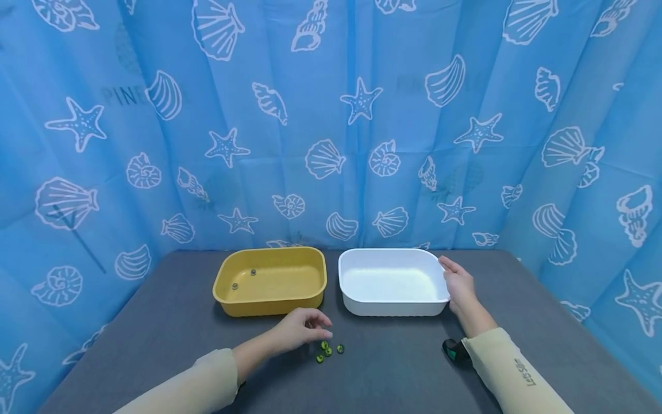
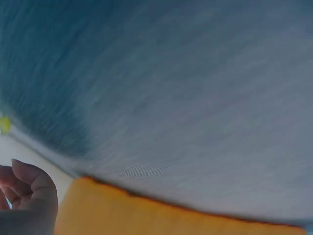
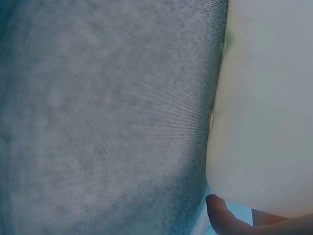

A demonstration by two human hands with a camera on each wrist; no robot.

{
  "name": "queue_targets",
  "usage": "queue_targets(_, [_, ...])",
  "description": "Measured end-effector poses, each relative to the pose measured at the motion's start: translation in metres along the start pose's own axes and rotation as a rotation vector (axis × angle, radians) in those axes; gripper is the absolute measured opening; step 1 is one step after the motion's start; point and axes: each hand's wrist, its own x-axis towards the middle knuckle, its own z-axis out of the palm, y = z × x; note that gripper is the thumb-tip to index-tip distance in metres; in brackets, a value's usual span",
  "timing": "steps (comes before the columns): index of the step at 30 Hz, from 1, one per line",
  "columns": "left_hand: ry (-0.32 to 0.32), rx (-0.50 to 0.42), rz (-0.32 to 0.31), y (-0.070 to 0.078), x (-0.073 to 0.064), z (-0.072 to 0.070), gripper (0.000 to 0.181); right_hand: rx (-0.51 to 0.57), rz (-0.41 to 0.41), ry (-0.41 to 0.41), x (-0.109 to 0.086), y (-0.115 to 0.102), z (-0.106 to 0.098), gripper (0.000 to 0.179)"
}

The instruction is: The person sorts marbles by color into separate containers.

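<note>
My left hand hovers just above several small green pieces on the grey table, in front of the two tubs. Its thumb and fingers are loosely bent, with a gap between them and nothing visible in it. Loosely curled fingers also show at the lower left of the left wrist view. My right hand rests against the right end of a white tub, fingers straight along its rim. In the right wrist view, a digit lies by the corner of the tub, which hides part of the hand.
Left of the white tub stands a yellow tub with two small grey pieces inside. A narrow gap separates the tubs. A dark camera sits at the right wrist. Behind the table hangs a blue shell-patterned curtain.
</note>
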Motion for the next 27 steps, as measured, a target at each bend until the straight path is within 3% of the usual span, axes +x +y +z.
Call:
queue_targets(4, [-0.039, 0.026, 0.007, -0.008, -0.012, -0.003, 0.019, 0.002, 0.007, 0.01, 0.001, 0.001, 0.001, 0.047])
queue_targets(9, [-0.074, 0.057, -0.029, -0.015, -0.021, -0.006, 0.016, 0.002, 0.005, 0.018, 0.002, 0.001, 0.001, 0.047])
queue_targets(16, [-0.097, 0.115, -0.072, -0.018, -0.018, -0.002, 0.016, 0.005, 0.011, 0.014, 0.002, 0.001, 0.0, 0.047])
queue_targets(27, [-0.053, 0.167, -0.152, -0.01, -0.015, 0.008, 0.015, 0.008, 0.011, 0.017, 0.003, 0.002, 0.001, 0.047])
